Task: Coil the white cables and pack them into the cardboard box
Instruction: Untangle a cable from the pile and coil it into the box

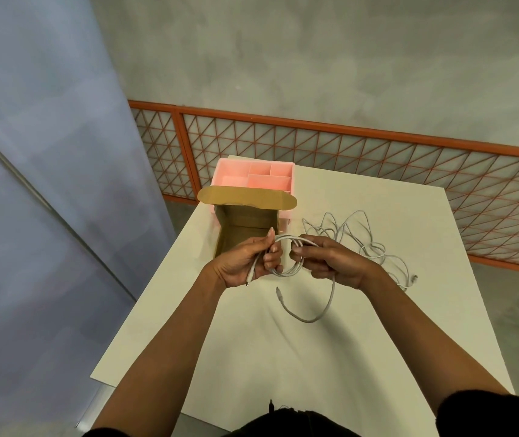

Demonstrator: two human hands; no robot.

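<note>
Left hand (245, 263) and right hand (330, 263) both grip the half-wound white cable (285, 238) over the bench (283, 357), its tail hanging toward 6 o'clock; the open cardboard box (242, 216) lies just beyond at 12 o'clock, nearer the left hand, loose cables (362, 238) at 2 o'clock

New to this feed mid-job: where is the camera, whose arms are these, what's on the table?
There is no machine: the one picture comes from a camera worn on a person's head, looking down at their bare arms. The left hand and right hand both grip a half-coiled white cable, its tail trailing down. On the white table stand an open brown cardboard box, a pink plastic compartment tray behind it, and a tangle of loose white cables to the right.
</note>
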